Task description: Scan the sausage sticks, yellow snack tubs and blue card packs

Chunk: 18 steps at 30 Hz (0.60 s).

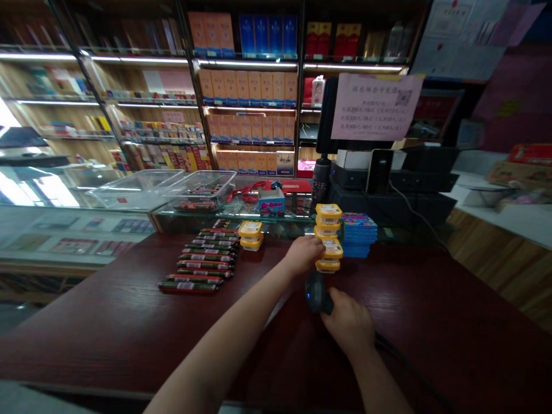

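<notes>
My left hand (pixel 305 254) reaches forward, its fingers closed on a small yellow-lidded tub (pixel 332 249) at the front of a stack. More yellow-lidded tubs (pixel 328 214) rise just behind it. My right hand (pixel 350 322) grips a black barcode scanner (pixel 317 292) with a small blue light, its head close below the tubs. A cord trails from the scanner toward the lower right. To the left lie several dark green and red sausage-like sticks (pixel 206 259) in a column, beside two stacked yellow tubs (pixel 250 234). Right of the tall stack is a pile of blue packs (pixel 360 234).
On the glass counter (pixel 172 218) behind the dark red table (pixel 129 328) stand clear plastic bins (pixel 138 187) and a small blue-pink box (pixel 271 202). A monitor (pixel 326 115) with a paper sign stands back right. Shelves of boxed goods (pixel 248 86) line the wall.
</notes>
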### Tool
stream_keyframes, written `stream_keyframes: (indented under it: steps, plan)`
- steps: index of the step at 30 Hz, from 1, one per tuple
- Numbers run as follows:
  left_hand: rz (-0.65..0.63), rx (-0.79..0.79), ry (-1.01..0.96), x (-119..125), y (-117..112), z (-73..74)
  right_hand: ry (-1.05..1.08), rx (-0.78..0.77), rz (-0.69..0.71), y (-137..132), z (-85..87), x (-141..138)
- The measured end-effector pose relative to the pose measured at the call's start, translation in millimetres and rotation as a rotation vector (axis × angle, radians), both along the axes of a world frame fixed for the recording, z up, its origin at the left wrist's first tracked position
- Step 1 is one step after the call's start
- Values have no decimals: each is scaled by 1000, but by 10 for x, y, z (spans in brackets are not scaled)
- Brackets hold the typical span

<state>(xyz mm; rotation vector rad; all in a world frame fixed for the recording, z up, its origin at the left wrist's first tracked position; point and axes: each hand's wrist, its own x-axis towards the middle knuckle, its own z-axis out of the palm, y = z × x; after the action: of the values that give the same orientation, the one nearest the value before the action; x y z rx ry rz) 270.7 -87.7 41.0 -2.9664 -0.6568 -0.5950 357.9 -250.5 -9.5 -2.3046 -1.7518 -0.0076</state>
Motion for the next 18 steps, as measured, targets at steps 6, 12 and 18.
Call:
stream_keyframes:
  steps: [6, 12, 18]
  plan:
    - [113, 4, 47, -91, -53, -50, 12, 1, 10, -3, 29, 4]
    - [330, -51, -121, -642, -118, -165, 36, -27, 10, -17, 18, 12]
    - [571, -156, -312, -1272, -200, -485, 18, -45, 65, -41, 37, -26]
